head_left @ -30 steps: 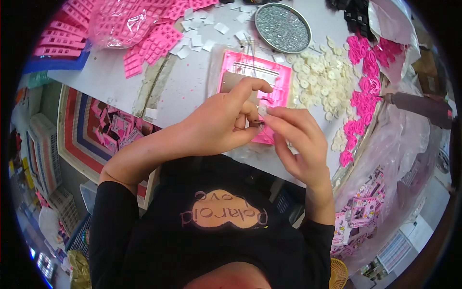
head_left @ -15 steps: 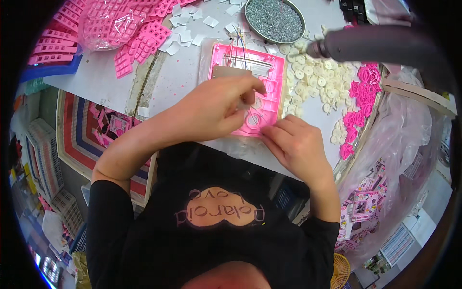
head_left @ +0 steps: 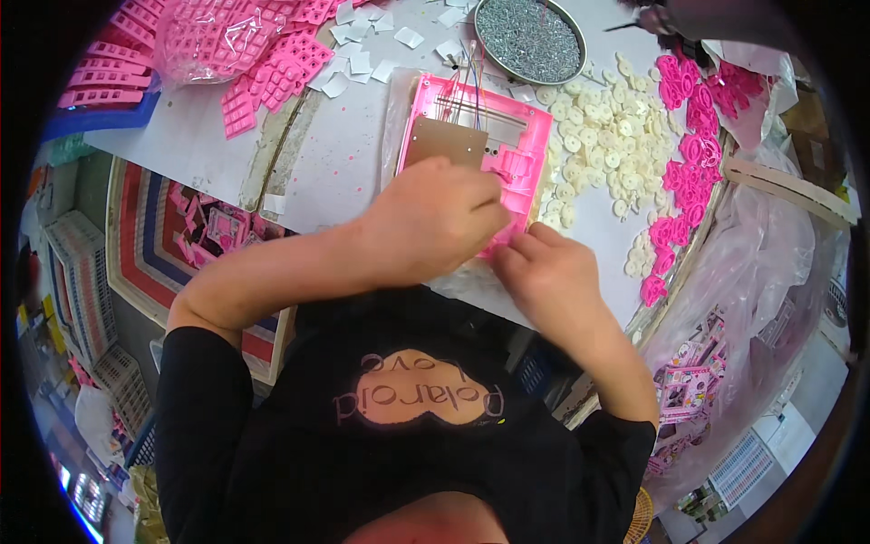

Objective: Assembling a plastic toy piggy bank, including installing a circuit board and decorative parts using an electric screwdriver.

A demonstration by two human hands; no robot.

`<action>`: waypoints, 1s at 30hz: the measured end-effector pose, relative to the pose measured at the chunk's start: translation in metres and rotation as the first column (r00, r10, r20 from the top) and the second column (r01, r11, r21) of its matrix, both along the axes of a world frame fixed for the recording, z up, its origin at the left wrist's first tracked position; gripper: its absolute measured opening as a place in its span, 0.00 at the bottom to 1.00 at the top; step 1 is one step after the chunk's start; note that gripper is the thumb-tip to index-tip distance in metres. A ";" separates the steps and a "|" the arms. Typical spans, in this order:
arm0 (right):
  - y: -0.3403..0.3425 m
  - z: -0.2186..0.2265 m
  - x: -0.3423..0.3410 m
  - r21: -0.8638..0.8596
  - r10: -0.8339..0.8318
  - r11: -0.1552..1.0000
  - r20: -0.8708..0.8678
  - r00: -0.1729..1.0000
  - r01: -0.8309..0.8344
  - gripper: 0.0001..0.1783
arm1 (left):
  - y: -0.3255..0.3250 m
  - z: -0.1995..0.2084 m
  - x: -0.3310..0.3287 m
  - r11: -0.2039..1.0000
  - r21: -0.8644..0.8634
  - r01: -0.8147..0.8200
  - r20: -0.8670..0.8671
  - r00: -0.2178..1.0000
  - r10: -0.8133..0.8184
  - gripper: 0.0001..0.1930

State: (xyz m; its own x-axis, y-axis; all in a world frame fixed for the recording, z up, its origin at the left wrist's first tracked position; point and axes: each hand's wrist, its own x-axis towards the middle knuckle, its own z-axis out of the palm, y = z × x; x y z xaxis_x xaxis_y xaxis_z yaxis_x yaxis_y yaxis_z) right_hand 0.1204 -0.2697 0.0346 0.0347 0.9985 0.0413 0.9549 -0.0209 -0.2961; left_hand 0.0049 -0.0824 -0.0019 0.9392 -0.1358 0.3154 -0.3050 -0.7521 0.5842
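A pink plastic casing (head_left: 538, 140) lies open on the worktable in front of me. Fixed inside it is a brown circuit board (head_left: 447, 143), with thin coloured wires (head_left: 468, 86) running out past the far edge. My left hand (head_left: 439, 218) is curled over the near part of the casing, thumb and fingers pinched together. Whatever those fingertips hold is hidden, and the hand covers the round ring moulded there. At the near right corner, my right hand (head_left: 553, 276) grips the casing's edge between thumb and fingers.
Beyond the casing stands a round metal dish (head_left: 544, 82) of screws. White discs (head_left: 612, 136) and pink plastic parts (head_left: 696, 154) spread to the right. A dark power screwdriver (head_left: 662, 18) hangs at the upper right. Pink keypads (head_left: 240, 109) and white paper squares (head_left: 360, 62) lie far left.
My left hand has closed and moved over the casing's ring, which showed before. The casing sits slightly farther right in view. The screwdriver has swung up and away from the discs.
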 end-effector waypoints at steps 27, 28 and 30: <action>0.115 -0.023 0.038 -0.019 -0.532 0.845 -0.134 0.836 0.535 0.12 | 0.005 -0.006 -0.026 0.989 -0.147 0.014 -0.130 0.991 -0.033 0.16; 0.110 -0.024 0.038 -0.016 -0.539 0.829 -0.293 0.790 0.559 0.12 | 0.023 0.001 -0.018 0.978 -0.169 -0.118 -0.166 0.982 0.090 0.15; 0.099 -0.026 0.036 -0.026 -0.508 0.791 -0.585 0.632 0.612 0.12 | 0.054 0.005 0.003 0.919 -0.113 -0.377 -0.093 0.925 0.368 0.14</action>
